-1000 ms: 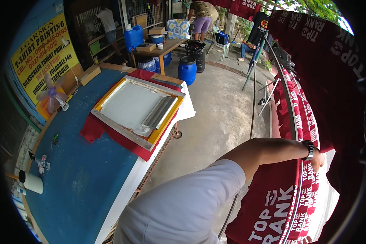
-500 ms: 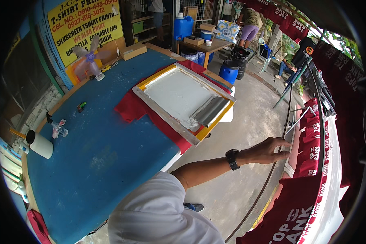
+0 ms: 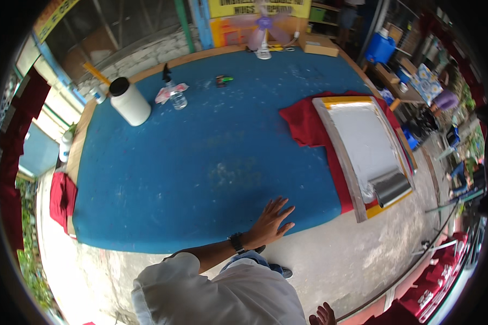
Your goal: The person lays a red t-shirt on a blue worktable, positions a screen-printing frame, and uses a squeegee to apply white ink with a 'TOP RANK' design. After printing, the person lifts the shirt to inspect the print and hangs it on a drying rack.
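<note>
My left hand (image 3: 268, 223), with a black watch on its wrist, hovers over the near edge of the blue table (image 3: 200, 179); its fingers are spread and hold nothing. At the bottom edge my right hand (image 3: 323, 315) shows only in part, fingers apart, with nothing seen in them. To the right, a screen printing frame (image 3: 341, 154) lies on a red shirt (image 3: 303, 123). A grey squeegee (image 3: 390, 190) rests at the near end of its mesh, which is coated with whitish ink.
Along the far left stand a white jar (image 3: 130, 105) with a dark mouth and a clear spray bottle (image 3: 177, 97). A small fan (image 3: 263, 38) and a cardboard box (image 3: 319, 45) sit at the back. Red cloth (image 3: 63, 197) hangs off the left corner. Red printed shirts (image 3: 436, 276) lie lower right.
My view has swung left. My left hand has come from out over the floor at the right to the table's near edge. My right hand has come into view. Frame and squeegee appear unmoved.
</note>
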A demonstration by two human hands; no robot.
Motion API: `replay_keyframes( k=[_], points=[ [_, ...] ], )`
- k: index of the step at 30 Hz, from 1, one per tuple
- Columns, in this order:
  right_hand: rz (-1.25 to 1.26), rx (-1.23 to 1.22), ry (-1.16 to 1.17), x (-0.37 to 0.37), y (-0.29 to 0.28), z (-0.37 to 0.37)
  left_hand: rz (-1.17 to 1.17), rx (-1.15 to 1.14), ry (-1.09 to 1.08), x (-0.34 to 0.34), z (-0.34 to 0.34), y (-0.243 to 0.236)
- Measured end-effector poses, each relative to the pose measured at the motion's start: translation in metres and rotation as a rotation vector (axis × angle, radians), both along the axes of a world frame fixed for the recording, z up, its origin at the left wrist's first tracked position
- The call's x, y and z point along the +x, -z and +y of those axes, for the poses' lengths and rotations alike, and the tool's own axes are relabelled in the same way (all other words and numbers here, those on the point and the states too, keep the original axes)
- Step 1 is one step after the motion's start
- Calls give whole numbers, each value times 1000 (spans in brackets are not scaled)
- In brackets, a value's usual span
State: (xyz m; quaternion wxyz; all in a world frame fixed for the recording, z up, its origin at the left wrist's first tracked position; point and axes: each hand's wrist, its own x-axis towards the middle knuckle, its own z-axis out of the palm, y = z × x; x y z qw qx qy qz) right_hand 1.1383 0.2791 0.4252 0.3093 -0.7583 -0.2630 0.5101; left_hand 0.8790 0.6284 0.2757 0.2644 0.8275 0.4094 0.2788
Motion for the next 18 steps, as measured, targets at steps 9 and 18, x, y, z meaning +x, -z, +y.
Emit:
replay_keyframes(
  k=[9, 18],
  points=[
    [-223, -53, -692, 38, 9, 192, 310, 68, -491, -89, -22, 49],
    [-359, 213, -1427, -83, 50, 370, 161, 27, -590, -83, -24, 47]
  ],
)
